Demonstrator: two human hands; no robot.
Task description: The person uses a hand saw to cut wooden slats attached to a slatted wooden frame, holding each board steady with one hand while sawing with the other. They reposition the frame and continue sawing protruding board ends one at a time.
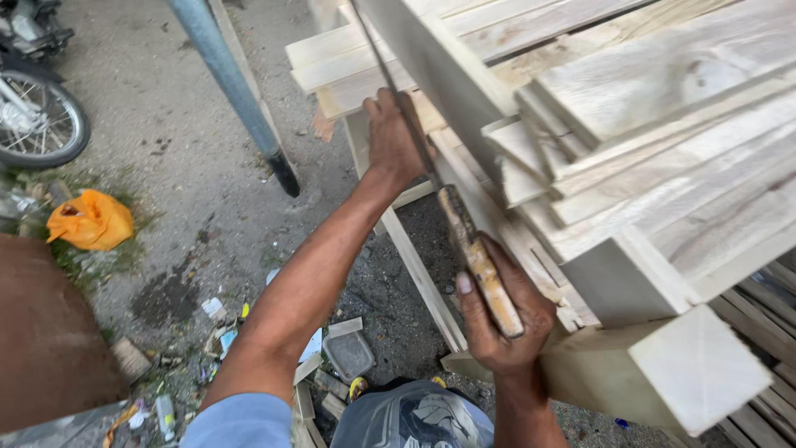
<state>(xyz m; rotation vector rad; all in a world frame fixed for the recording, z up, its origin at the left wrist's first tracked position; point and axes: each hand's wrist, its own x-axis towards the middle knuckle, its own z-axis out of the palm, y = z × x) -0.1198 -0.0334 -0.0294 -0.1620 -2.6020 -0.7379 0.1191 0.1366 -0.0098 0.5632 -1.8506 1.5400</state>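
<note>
My right hand (502,319) grips the worn wooden handle (481,270) of a long thin blade (398,91) that runs up and away along the side of a pale wooden board (452,70). My left hand (391,137) reaches forward with the arm stretched out, its fingers pressing on the blade and the edge of that board. The board stands on edge against a stack of pale planks (663,158) to the right. A square-ended timber block (696,369) juts out just right of my right hand.
A blue metal pole (236,87) leans over the grey concrete ground. A motorbike wheel (41,124) and an orange plastic bag (91,220) lie at the left, a rusty brown sheet (46,332) at the lower left. Wood offcuts and litter (332,357) lie below.
</note>
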